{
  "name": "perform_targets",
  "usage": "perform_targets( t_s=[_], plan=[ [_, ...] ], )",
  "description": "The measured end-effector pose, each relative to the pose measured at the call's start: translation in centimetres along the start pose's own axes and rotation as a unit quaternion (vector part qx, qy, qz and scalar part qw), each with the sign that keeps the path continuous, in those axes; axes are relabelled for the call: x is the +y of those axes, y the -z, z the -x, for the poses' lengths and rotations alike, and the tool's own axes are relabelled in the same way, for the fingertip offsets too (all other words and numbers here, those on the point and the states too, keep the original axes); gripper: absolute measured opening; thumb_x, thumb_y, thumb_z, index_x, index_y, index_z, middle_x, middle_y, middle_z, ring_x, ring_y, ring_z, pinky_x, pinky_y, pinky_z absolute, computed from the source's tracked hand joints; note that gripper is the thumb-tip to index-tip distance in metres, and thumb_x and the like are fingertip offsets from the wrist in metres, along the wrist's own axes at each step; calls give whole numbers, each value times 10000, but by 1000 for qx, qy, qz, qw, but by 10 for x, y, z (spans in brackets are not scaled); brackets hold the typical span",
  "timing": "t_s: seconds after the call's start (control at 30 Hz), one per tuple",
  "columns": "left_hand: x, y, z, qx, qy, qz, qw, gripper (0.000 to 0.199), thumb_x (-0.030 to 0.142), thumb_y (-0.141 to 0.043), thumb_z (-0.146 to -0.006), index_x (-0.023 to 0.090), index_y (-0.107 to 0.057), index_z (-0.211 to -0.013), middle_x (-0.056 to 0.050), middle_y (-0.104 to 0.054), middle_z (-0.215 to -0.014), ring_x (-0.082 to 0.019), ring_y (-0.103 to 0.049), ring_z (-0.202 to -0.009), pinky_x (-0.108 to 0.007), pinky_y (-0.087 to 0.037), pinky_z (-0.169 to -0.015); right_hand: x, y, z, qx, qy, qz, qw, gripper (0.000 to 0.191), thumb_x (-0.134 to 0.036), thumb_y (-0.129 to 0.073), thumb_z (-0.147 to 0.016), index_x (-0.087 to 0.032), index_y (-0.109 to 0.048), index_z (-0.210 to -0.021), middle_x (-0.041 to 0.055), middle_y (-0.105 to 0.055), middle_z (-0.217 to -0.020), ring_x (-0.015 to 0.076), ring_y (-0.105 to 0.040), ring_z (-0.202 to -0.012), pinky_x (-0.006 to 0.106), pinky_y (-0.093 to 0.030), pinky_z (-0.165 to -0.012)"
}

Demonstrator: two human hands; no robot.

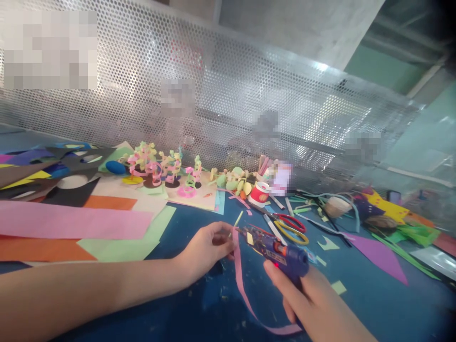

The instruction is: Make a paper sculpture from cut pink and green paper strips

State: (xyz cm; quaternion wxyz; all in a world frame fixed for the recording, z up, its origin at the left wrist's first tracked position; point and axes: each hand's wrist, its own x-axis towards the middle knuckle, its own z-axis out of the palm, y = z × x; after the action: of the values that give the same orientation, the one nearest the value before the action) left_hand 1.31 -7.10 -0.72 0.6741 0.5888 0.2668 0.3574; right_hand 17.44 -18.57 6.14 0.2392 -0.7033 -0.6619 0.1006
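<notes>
My left hand (pixel 215 240) is closed in a pinch around the upper end of a long pink strip (pixel 239 275), which curls down toward the table's near side. A short pale green stick or rolled strip (pixel 238 218) pokes up beside those fingertips. In my right hand (pixel 302 294) is a blue hot glue gun (pixel 278 254), fingers wrapped round its handle. A small red light glows near my thumb. The gun's nozzle points left and meets, or nearly meets, the pink strip at my left fingertips; exact contact I cannot tell.
Scissors with red and yellow handles (pixel 292 229) lie beyond the glue gun. Behind stand small paper-strip figures (pixel 156 171) and a red and white cup (pixel 259 194). Coloured sheets (pixel 71 221) cover the left; scraps and a purple piece (pixel 379 256) lie right. A perforated metal screen (pixel 228 95) bounds the back.
</notes>
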Motion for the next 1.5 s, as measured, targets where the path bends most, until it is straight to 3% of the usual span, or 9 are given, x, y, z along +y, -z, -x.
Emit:
perform_targets(
  t_s=[0.53,1.5],
  plan=[
    [-6,1,-3,-3,-4,8,1000,263,352,-632,-766,164,-539,-924,-2,-624,-707,-139,-612,-648,-284,-485,-663,0,-3,-4,-24,-39,-39,998,339,-493,-370,-845,-213,-560,-817,-43,-485,-416,142,-524,-387,215,-462,-453],
    [-2,-1,-1,-1,5,4,1000,282,357,-656,-734,168,-546,-913,4,-617,-692,-144,-606,-654,-280,-472,-654,-1,0,-2,-36,-45,-54,997,333,-477,-377,-834,-228,-495,-649,-40,-518,-432,133,-535,-384,218,-436,-445]
  ],
)
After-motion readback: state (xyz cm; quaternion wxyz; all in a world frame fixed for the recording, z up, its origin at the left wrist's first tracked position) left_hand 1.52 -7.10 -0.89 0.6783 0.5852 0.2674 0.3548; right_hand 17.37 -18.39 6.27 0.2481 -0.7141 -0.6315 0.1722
